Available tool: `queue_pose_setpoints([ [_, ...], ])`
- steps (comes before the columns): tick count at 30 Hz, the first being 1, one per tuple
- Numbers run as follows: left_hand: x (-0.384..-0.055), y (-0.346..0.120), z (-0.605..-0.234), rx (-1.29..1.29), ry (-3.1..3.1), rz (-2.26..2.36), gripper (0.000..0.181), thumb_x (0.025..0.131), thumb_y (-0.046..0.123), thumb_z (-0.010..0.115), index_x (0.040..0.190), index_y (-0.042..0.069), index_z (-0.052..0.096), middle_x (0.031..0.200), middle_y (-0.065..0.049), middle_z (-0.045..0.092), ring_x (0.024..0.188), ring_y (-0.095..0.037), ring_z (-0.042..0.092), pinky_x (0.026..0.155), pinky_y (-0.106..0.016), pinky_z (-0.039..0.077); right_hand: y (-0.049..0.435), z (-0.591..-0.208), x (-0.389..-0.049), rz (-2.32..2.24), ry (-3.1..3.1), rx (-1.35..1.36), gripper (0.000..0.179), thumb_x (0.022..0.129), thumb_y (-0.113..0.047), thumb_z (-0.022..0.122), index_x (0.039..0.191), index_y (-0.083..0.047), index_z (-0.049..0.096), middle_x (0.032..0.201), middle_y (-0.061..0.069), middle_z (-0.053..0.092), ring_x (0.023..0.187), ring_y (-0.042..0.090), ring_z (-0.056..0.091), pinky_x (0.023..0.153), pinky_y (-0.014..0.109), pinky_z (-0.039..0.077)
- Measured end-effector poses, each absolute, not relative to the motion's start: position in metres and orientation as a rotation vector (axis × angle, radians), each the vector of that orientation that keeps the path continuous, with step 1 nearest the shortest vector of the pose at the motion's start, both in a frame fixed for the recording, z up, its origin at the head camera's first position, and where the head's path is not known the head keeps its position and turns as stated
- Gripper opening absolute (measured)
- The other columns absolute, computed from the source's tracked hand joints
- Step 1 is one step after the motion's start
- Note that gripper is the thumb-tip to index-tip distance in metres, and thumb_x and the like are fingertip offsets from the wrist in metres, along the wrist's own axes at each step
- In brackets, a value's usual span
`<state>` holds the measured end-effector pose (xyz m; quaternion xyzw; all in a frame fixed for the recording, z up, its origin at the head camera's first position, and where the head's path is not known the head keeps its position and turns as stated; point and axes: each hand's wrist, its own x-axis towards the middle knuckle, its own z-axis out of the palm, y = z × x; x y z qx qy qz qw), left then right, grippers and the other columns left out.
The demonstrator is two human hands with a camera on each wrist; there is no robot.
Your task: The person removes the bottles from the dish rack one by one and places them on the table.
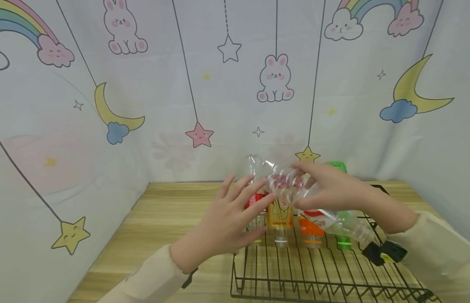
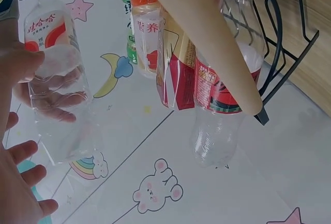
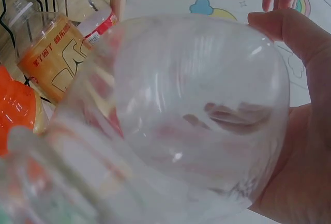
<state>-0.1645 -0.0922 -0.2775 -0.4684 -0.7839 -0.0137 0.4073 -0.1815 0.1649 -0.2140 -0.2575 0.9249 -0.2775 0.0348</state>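
Note:
In the head view my right hand (image 1: 329,189) grips a clear plastic bottle (image 1: 318,218) with a red and white label. The bottle is tilted, its open neck pointing down to the right and its base up to the left. Through the clear wall in the left wrist view, the right fingers show curled round the bottle (image 2: 59,74). My left hand (image 1: 229,214) has its fingers spread near the bottle's base end and holds nothing. The bottle's clear body (image 3: 201,94) fills most of the right wrist view, the right thumb lying along its side.
A black wire rack (image 1: 295,281) stands on the wooden table (image 1: 174,210). Several bottles stand neck down in it: one red-labelled (image 2: 220,92), one orange-yellow (image 1: 280,212), one orange (image 1: 311,225), one green (image 1: 344,242). A brown rod (image 2: 212,43) crosses before them. A patterned cloth (image 1: 235,92) hangs behind.

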Motion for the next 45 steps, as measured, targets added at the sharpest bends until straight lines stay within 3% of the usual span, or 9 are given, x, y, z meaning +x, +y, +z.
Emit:
queue_pose_setpoints([
  [21, -0.174, -0.075, -0.281, -1.164, -1.971, 0.074, 0.082, 0.069, 0.051, 0.081, 0.138, 0.022, 0.049, 0.143, -0.008, 0.041, 0.132, -0.029, 0.035, 0.114, -0.058, 0.018, 0.139, -0.222, -0.185, -0.788, 2.772, -0.969, 0.069, 0.075, -0.026, 0.075, 0.136, -0.013, 0.046, 0.108, 0.001, 0.062, 0.091, 0.019, 0.059, 0.072, 0.031, 0.052],
  [29, -0.177, -0.071, -0.284, -1.144, -1.969, 0.101, 0.085, 0.064, 0.051, 0.083, 0.137, 0.024, 0.049, 0.138, -0.006, 0.04, 0.131, -0.03, 0.037, 0.109, -0.065, 0.02, 0.134, -0.222, -0.184, -0.819, 2.711, -0.969, 0.082, 0.074, -0.025, 0.076, 0.144, -0.004, 0.039, 0.126, 0.008, 0.059, 0.089, 0.016, 0.061, 0.073, 0.031, 0.054],
  [45, -0.184, -0.069, -0.292, -1.097, -1.895, 0.056, 0.068, 0.069, 0.034, 0.082, 0.13, 0.023, 0.053, 0.134, -0.005, 0.045, 0.126, -0.026, 0.039, 0.102, -0.068, 0.024, 0.127, -0.227, -0.189, -0.801, 2.72, -1.007, 0.073, 0.074, -0.026, 0.076, 0.138, -0.009, 0.047, 0.113, 0.004, 0.063, 0.079, 0.012, 0.06, 0.068, 0.028, 0.052],
])
